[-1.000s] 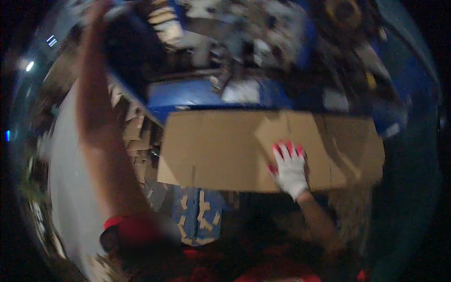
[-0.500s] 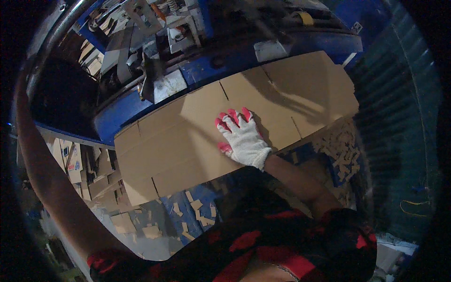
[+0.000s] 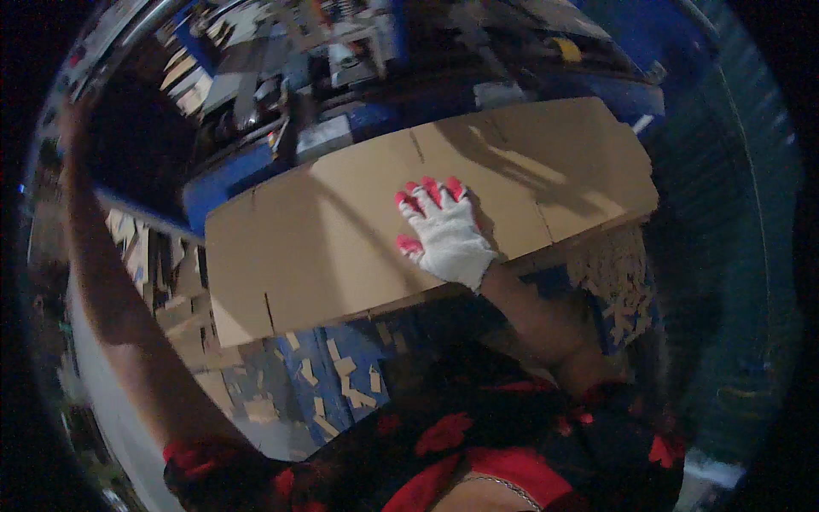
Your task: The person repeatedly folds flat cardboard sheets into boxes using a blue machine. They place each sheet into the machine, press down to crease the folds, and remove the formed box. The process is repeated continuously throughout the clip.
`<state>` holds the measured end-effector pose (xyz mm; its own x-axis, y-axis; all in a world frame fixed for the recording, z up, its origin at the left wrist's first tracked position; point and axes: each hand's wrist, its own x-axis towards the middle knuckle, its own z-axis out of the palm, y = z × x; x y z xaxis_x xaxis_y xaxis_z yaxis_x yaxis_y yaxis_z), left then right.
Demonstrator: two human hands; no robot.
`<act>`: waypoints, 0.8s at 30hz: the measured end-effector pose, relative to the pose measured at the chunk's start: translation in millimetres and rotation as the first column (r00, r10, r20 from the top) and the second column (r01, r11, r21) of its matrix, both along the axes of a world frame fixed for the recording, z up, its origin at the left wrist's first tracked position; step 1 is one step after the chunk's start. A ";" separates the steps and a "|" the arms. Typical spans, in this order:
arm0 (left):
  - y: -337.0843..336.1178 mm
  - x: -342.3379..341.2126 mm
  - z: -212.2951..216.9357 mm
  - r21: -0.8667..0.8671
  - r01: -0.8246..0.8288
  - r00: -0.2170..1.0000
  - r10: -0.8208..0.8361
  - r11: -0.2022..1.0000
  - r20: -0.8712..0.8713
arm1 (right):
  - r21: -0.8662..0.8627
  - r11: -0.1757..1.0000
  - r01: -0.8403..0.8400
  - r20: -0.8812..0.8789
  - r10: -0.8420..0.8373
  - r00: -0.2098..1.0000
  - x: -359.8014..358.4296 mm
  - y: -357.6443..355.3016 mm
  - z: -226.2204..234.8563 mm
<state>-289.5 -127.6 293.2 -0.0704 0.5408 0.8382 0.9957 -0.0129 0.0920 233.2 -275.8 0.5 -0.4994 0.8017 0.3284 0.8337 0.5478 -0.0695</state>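
Note:
A long flat cardboard sheet [image 3: 367, 256] with short slots and crease lines lies across the front of a blue machine [image 3: 341, 128]. My right hand [image 3: 445, 235], in a white knitted glove with red fingertips, rests palm down on the sheet near its middle. Its fingers are stretched out and slightly spread, gripping nothing. My left arm reaches far up at the left rim. There my left hand [image 3: 78, 119] is dark and smeared, close to a curved metal pipe [image 3: 141, 30]; its fingers cannot be made out.
Cardboard scraps [image 3: 350, 375] litter the floor below the sheet, with a heap of offcuts [image 3: 618, 282] at the right. More cardboard pieces [image 3: 162, 264] are stacked at the left. A dark green corrugated wall [image 3: 717, 256] closes off the right side.
The view has tilted and shifted a little. My left hand, hidden beyond the upper rim before, now shows near the pipe. My right hand stays flat on the sheet.

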 end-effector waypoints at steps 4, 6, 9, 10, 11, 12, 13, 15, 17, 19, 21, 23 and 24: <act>-36.2 33.0 -129.1 -0.030 0.222 0.974 -0.223 0.975 -0.045 | -0.005 1.000 0.028 0.088 -0.027 0.996 -1.6 -4.9 7.5; -84.7 28.1 -205.4 -0.176 0.295 0.949 -0.310 0.939 -0.061 | 0.034 0.999 -0.009 0.054 0.007 0.999 -8.6 -2.8 -0.5; -162.0 62.1 -275.7 -0.290 0.064 0.989 -0.022 0.955 0.144 | -0.025 0.999 -0.027 0.035 0.028 0.999 -6.6 -4.6 11.4; -188.1 79.6 -281.7 -0.425 -0.062 0.960 0.171 0.903 0.223 | -0.027 0.999 -0.024 0.040 0.025 0.999 -3.7 -5.9 11.5; -206.9 83.9 -293.3 -0.432 -0.137 0.941 0.254 0.892 0.225 | -0.001 1.000 -0.015 0.047 0.015 0.999 -0.3 -6.3 13.9; -224.9 85.9 -307.4 -0.440 -0.220 0.915 0.341 0.870 0.217 | 0.022 1.000 -0.011 0.045 0.010 0.999 0.5 -5.3 12.6; -241.0 96.4 -327.7 -0.346 -0.338 0.885 0.420 0.875 0.199 | 0.040 0.999 -0.002 0.048 0.000 0.999 2.4 -4.0 10.6; -265.1 97.4 -362.9 -0.297 -0.450 0.845 0.509 0.842 0.161 | 0.015 1.000 -0.018 0.010 0.018 1.000 -2.8 -4.1 11.8; -282.2 102.7 -373.4 -0.394 -0.426 0.846 0.513 0.814 0.145 | 0.007 0.998 -0.058 -0.018 0.058 0.998 -9.0 -4.0 13.9; -271.3 134.5 -361.3 -0.172 0.019 0.837 0.078 0.985 0.542 | 0.028 0.993 -0.112 -0.058 0.113 0.992 -2.1 -3.1 9.5; -273.1 137.1 -364.6 -0.340 -0.239 0.833 0.372 0.910 0.410 | 0.010 0.976 -0.216 -0.117 0.216 0.969 -0.6 -10.9 18.7; -262.6 142.1 -365.6 -0.292 -0.308 0.819 0.408 0.906 0.404 | -0.172 0.942 -0.289 -0.205 0.253 0.946 26.8 -14.4 29.7; -252.0 152.5 -362.1 -0.215 -0.298 0.841 0.362 0.930 0.403 | -0.122 0.931 -0.343 -0.401 0.270 0.876 61.8 -7.3 11.1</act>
<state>-136.9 -379.7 -68.9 -0.5992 0.5287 0.6012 0.7994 0.3541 0.4854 295.0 -283.1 11.6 -0.6002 0.6922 0.4006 0.5184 0.7182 -0.4642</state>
